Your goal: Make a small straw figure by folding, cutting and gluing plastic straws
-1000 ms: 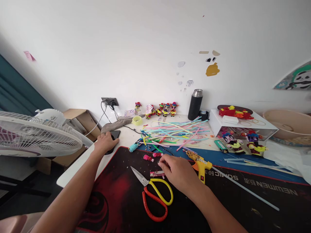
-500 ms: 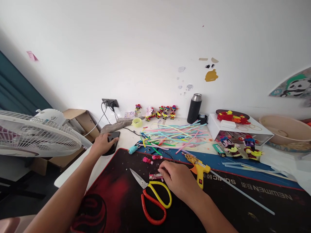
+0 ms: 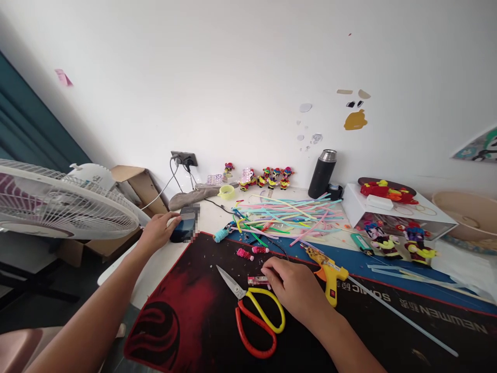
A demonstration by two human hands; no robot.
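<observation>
My left hand (image 3: 157, 234) rests at the left side of a smartphone (image 3: 184, 229), fingers stretched out over its screen and not wrapped round it. The screen is partly blurred by pixel blocks. My right hand (image 3: 293, 284) lies loosely bent on the dark mat, thumb and forefinger apart, beside the end of a pink lighter (image 3: 257, 281); some of its fingers are hidden beneath. Scissors (image 3: 239, 293) with one red and one yellow handle lie to its left. Two small pink-red fuzzy pieces (image 3: 245, 254) lie beyond the lighter.
A yellow glue gun (image 3: 331, 277) with a long glue stick lies right of my right hand. Behind are many pastel sticks (image 3: 287, 215), a black flask (image 3: 323, 173) and several small figures (image 3: 274, 178). A white fan (image 3: 77, 202) stands at left, a white box (image 3: 404, 212) at right.
My left hand has drawn back left off the phone, baring more of its screen, which now looks lit. My right hand stays by the lighter. The whole view has shifted slightly.
</observation>
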